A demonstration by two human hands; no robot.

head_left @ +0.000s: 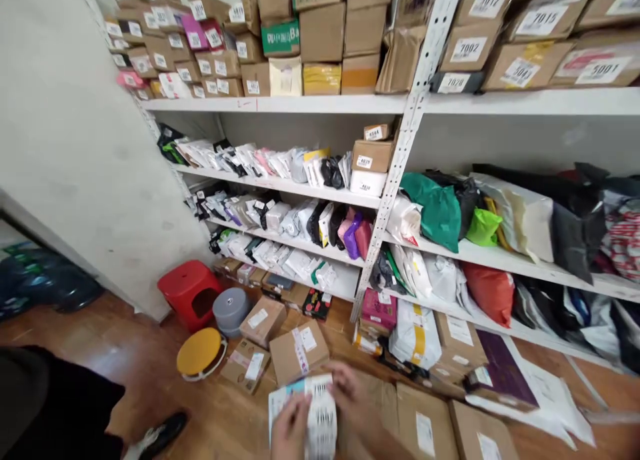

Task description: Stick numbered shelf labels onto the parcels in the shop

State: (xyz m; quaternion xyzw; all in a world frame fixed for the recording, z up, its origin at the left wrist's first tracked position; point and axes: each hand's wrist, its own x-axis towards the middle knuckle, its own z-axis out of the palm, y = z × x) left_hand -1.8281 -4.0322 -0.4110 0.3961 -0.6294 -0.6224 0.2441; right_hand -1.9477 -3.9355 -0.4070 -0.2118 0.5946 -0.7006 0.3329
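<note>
Low in the head view, both my hands hold a white roll or stack of barcode labels (313,413). My left hand (290,430) grips its near left side with curled fingers. My right hand (353,397) wraps over its right side from above. The labels show black barcodes and a pale blue edge. Just beyond my hands a brown cardboard box (299,352) with a white label lies on the wooden floor.
White metal shelving (400,173) holds labelled cardboard boxes on top and several bagged parcels below. More boxes (425,423) lie on the floor. A red stool (190,292), a grey stool (231,310) and a yellow stool (201,353) stand at left. A shoe (160,435) shows at bottom left.
</note>
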